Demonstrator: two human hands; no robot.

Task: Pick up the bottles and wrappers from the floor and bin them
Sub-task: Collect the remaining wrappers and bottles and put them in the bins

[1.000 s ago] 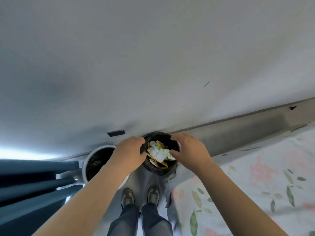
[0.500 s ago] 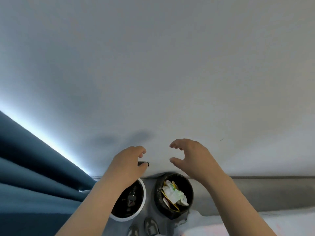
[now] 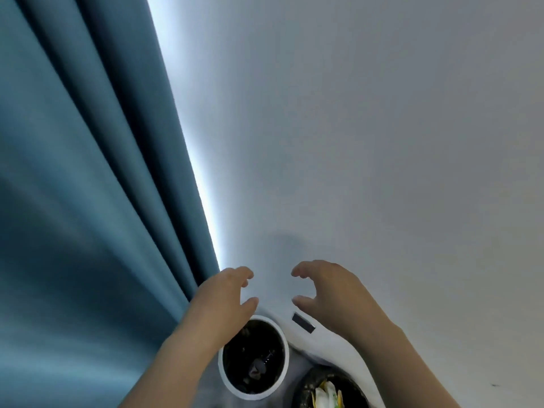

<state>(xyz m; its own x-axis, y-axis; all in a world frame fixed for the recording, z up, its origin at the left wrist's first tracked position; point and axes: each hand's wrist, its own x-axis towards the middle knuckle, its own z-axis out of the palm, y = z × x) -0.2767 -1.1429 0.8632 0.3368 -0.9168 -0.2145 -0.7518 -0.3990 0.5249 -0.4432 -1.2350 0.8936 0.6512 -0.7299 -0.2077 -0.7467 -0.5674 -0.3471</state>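
Where the crumpled wrappers (image 3: 323, 394) lie, white with yellow edges, is inside a dark bin (image 3: 304, 385) at the bottom edge of the view, cut off by the frame. Just beside it on the left stands a second bin with a white rim (image 3: 250, 395). It has a black lining, and a few dim shapes inside are too dark to tell apart. Both bins sit low against the foot of a wall.

Above the bins both hands are raised and bare, holding nothing. The left hand (image 3: 223, 301) hangs over the upper left edge of the white-rimmed bin, with its fingers loosely curled and its thumb pointing to the right. The right hand (image 3: 332, 293) is level with it, with fingers and thumb bent in a loose C that faces the left hand. The two are apart, with a clear gap of wall showing between them, and neither touches a bin. Both forearms run down to the bottom of the view.

A small dark rectangle (image 3: 303, 323) is fixed to the wall just below the right thumb. The pale grey wall (image 3: 382, 142) fills the right and upper part of the view. A blue curtain (image 3: 88, 172) hangs in deep folds on the left, and a strip of bright light runs along its edge where it meets the wall.
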